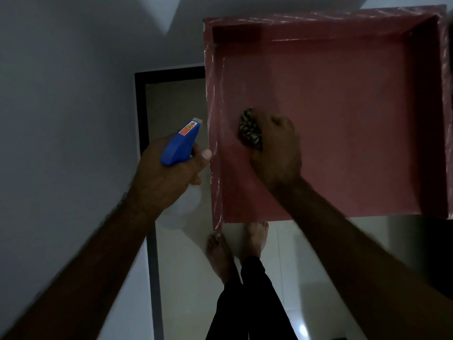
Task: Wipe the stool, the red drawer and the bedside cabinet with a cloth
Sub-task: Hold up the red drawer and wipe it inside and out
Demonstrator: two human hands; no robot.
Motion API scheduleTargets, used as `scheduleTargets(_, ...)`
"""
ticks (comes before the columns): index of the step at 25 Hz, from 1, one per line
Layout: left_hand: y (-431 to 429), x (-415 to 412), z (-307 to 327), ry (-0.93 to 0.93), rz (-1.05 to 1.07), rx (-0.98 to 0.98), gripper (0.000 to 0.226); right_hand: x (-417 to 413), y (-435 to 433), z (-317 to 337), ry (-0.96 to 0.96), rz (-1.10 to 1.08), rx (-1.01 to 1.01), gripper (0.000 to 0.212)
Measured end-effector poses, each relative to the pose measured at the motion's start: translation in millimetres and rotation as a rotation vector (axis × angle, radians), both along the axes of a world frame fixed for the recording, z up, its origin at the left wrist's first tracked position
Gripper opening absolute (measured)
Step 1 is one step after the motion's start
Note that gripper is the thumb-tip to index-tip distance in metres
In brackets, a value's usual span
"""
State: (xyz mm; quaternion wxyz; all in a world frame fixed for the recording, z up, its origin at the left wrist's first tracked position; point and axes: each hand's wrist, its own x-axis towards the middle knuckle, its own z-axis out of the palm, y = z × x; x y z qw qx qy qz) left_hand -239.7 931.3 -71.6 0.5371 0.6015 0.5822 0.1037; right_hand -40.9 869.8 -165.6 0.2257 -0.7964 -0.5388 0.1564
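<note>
Red shallow drawer [343, 119] open below; right hand [277, 148] clamped on bunched black-and-white patterned cloth [250, 130], pressing it to drawer floor near left wall. Left hand [166, 173] gripping blue-topped spray bottle [180, 143] alongside, presumably for re-wetting.

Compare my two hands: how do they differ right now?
The left hand grips a blue-topped spray bottle; the right hand grips a patterned cloth. The left hand is outside the red drawer, beside its wall; the right hand is inside, cloth against its bottom. Both are bare and hold something.
</note>
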Motion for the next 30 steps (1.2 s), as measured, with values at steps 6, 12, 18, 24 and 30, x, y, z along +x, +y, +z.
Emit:
scheduleTargets(6,5,3,-3,0.008,-0.012,0.034,0.014,-21,-9,3,0.009,0.276,0.028,0.065)
scheduleTargets(12,13,6,-5,0.022,-0.015,0.026,0.015,24,15,2,-0.006,0.032,-0.067,0.076)
scheduleTargets(18,21,10,-4,0.03,-0.022,0.025,0.015,-14,10,10,0.012,0.34,-0.037,0.076)
scheduleTargets(24,28,15,1,0.054,0.001,0.028,0.018,27,26,8,-0.041,0.115,-0.009,0.075)
scheduleTargets(30,32,18,2,0.011,0.003,0.021,0.015,-10,23,12,-0.016,0.329,-0.047,0.07)
